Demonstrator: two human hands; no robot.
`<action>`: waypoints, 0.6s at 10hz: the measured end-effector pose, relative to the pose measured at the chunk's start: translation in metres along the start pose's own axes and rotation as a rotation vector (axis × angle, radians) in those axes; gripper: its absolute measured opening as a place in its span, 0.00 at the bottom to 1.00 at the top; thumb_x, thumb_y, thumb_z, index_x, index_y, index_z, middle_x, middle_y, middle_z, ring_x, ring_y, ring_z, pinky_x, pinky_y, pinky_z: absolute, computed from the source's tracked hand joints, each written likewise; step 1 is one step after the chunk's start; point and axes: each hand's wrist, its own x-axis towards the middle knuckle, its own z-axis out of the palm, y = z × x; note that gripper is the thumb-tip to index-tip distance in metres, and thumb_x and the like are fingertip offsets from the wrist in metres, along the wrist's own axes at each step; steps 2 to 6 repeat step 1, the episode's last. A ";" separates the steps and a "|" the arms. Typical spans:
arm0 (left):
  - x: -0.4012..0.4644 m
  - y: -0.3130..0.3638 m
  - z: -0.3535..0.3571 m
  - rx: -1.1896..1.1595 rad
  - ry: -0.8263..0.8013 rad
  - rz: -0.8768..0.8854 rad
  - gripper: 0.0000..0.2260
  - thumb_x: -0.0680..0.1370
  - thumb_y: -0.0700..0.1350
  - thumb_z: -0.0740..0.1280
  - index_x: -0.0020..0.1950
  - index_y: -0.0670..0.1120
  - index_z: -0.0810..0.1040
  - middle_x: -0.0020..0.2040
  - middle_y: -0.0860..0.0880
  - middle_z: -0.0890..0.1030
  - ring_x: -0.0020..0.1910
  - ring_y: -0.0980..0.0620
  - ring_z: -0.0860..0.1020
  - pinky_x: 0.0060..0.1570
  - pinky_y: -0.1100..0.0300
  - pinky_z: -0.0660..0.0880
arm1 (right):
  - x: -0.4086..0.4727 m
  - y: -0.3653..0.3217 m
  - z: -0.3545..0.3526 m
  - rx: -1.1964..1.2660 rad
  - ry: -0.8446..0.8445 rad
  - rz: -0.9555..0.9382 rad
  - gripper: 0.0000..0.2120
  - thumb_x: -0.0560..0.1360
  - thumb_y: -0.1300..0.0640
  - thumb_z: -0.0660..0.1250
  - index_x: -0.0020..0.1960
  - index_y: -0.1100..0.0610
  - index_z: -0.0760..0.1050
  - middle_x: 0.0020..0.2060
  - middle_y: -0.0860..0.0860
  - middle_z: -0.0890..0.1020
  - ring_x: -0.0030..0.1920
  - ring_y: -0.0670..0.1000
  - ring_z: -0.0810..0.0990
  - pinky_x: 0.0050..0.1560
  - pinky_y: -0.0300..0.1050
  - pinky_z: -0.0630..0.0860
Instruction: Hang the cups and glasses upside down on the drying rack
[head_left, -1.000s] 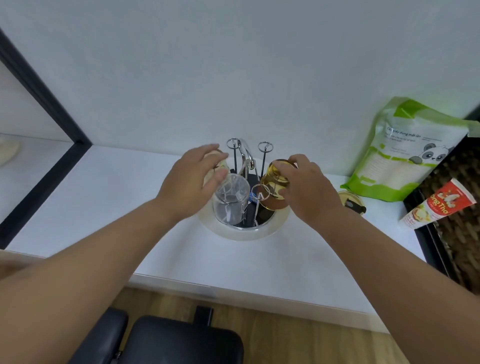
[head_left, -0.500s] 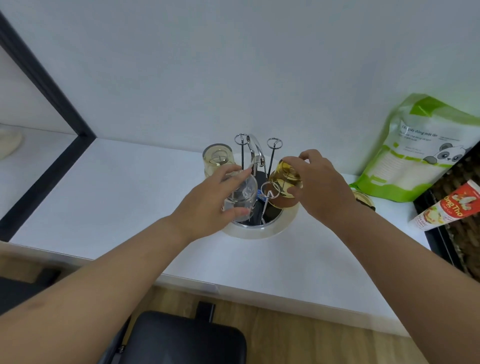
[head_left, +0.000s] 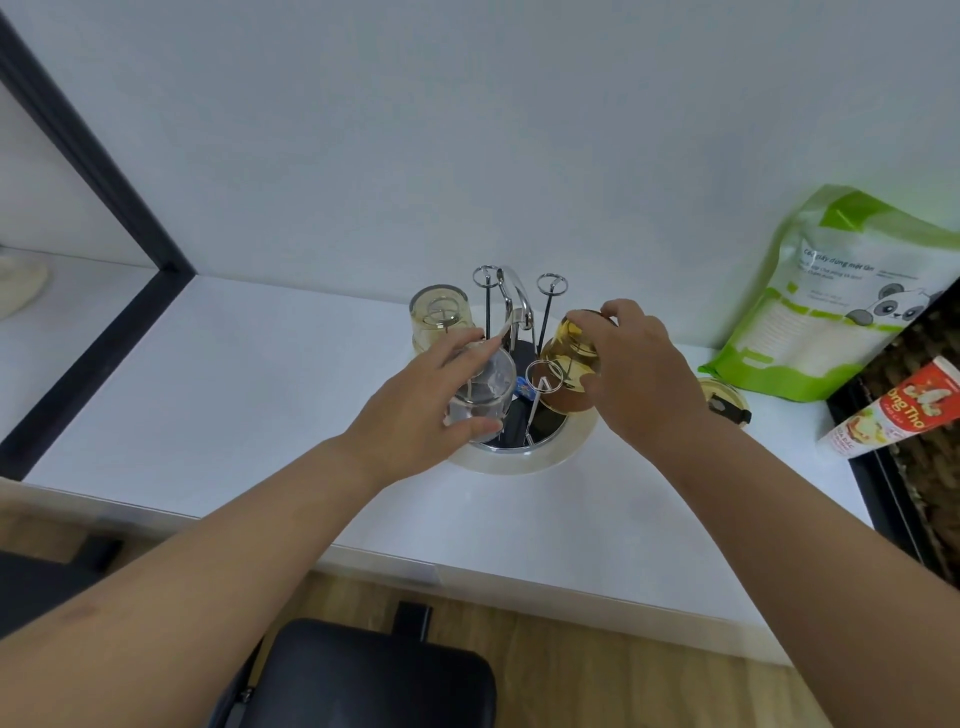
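Observation:
A round drying rack (head_left: 550, 452) with a cream rim and thin ringed metal posts stands on the white counter near the wall. A pale yellow glass (head_left: 441, 317) hangs upside down on the rear left post. My left hand (head_left: 415, 410) grips a clear glass mug (head_left: 488, 395) at the rack's front left. My right hand (head_left: 634, 374) holds an amber glass (head_left: 569, 358) tilted, mouth down, over the rack's right side. Three ringed posts stand bare, one just in front of the amber glass.
A green and white pouch (head_left: 841, 296) leans on the wall at right. A small amber lid (head_left: 722, 405) lies beside the rack. A red and white tube (head_left: 893, 415) rests on a dark wicker tray. A black chair seat (head_left: 363, 680) sits below the counter edge.
My left hand left the pale yellow glass on the rear left post and took hold of the clear mug. The right hand has kept the amber glass over the rack.

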 end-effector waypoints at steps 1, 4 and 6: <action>-0.002 0.005 -0.004 -0.008 -0.014 -0.002 0.38 0.76 0.59 0.74 0.82 0.62 0.59 0.82 0.62 0.56 0.73 0.57 0.68 0.52 0.69 0.71 | -0.004 -0.008 -0.005 -0.004 0.100 -0.023 0.28 0.76 0.67 0.68 0.74 0.52 0.74 0.69 0.57 0.74 0.67 0.62 0.72 0.47 0.51 0.74; -0.002 0.005 -0.004 -0.008 -0.014 -0.002 0.38 0.76 0.59 0.74 0.82 0.62 0.59 0.82 0.62 0.56 0.73 0.57 0.68 0.52 0.69 0.71 | -0.004 -0.008 -0.005 -0.004 0.100 -0.023 0.28 0.76 0.67 0.68 0.74 0.52 0.74 0.69 0.57 0.74 0.67 0.62 0.72 0.47 0.51 0.74; -0.002 0.005 -0.004 -0.008 -0.014 -0.002 0.38 0.76 0.59 0.74 0.82 0.62 0.59 0.82 0.62 0.56 0.73 0.57 0.68 0.52 0.69 0.71 | -0.004 -0.008 -0.005 -0.004 0.100 -0.023 0.28 0.76 0.67 0.68 0.74 0.52 0.74 0.69 0.57 0.74 0.67 0.62 0.72 0.47 0.51 0.74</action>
